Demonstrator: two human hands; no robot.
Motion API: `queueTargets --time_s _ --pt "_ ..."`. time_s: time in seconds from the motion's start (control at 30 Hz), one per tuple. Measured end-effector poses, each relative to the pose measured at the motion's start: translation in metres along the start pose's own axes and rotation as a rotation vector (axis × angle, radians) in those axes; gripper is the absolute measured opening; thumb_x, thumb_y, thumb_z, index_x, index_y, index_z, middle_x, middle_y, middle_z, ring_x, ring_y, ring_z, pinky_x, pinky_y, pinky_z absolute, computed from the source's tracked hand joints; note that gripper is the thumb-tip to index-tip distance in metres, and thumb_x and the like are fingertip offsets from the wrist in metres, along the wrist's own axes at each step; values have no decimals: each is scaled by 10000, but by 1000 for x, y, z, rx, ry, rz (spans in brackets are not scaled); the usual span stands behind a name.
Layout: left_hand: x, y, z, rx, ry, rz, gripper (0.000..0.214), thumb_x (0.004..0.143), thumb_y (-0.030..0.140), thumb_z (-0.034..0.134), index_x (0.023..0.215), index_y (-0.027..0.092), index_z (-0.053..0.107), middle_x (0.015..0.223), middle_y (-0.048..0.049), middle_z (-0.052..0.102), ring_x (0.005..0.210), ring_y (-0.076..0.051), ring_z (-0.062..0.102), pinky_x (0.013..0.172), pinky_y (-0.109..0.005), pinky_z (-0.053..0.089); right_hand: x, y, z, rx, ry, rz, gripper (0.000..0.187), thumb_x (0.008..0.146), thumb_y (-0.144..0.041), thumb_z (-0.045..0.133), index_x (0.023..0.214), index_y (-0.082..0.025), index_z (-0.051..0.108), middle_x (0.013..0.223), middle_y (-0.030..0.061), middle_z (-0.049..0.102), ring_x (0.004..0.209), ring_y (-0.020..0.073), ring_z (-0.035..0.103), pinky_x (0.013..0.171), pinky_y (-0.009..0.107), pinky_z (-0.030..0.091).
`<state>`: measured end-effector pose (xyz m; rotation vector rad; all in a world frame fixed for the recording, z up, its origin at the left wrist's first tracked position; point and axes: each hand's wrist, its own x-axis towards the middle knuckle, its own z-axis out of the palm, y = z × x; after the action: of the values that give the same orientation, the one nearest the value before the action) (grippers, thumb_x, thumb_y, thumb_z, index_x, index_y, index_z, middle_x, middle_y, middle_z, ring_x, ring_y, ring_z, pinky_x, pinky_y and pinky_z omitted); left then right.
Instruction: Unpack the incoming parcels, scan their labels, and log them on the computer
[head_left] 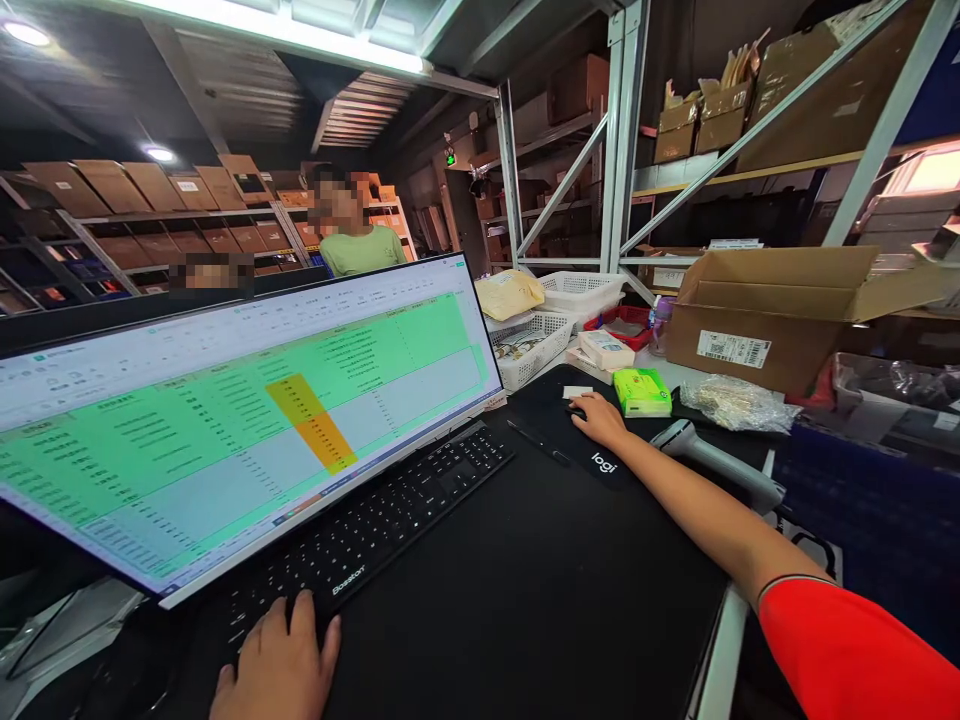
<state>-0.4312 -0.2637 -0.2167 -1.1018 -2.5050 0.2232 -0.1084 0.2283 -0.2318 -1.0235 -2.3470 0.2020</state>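
My left hand (277,660) rests at the near left end of a black keyboard (390,510), fingers spread over its edge and holding nothing. Out to the right, my right hand (598,418) lies curled over a dark computer mouse (576,408), which it mostly hides. Under that hand is a black mouse pad (555,400) with a white "logi" mark. Behind the keyboard stands a wide monitor (247,410) showing a spreadsheet with green rows and an orange block. A dark pen (538,442) lies between the keyboard and my right hand.
Beside my right forearm lie a grey barcode scanner (720,465), a green tissue pack (641,392) and bubble wrap (739,402). Farther back are white baskets (532,350) and an open cardboard box (750,320). A person in a light green shirt (364,250) is beyond the monitor.
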Motion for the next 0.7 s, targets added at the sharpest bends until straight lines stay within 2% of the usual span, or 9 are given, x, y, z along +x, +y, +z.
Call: queueTargets --time_s 0.23,0.37,0.47,0.7 --pt "-3 6 -10 -16 6 -12 586 1012 368 267 1410 37 544 1426 -251 569 1278 -373 576 932 -528 541 -3 -7 -8 -12 -2 -7 247 906 -216 608 1125 -217 724 1254 90 726 1254 260 562 1059 394 471" --pt "-3 4 -6 -19 12 -8 573 1012 369 286 1411 53 548 1426 -250 575 1264 -374 586 913 -518 553 -5 -8 -11 -13 7 -23 235 903 -206 609 1109 -214 722 1235 93 727 1244 254 562 1055 380 467" --pt "-3 2 -4 -8 21 18 577 1016 376 286 1413 47 545 1428 -261 571 1249 -378 597 898 -519 559 -3 -6 -8 -14 23 -36 229 896 -205 609 1097 -215 720 1203 84 735 1216 246 572 1055 375 464" --pt "-4 11 -20 19 5 -14 574 1042 346 229 1386 37 569 1424 -246 572 1230 -376 607 906 -516 556 1 0 0 -25 65 -80 207 859 -193 619 1039 -214 719 1173 96 738 1160 262 596 1062 412 458"
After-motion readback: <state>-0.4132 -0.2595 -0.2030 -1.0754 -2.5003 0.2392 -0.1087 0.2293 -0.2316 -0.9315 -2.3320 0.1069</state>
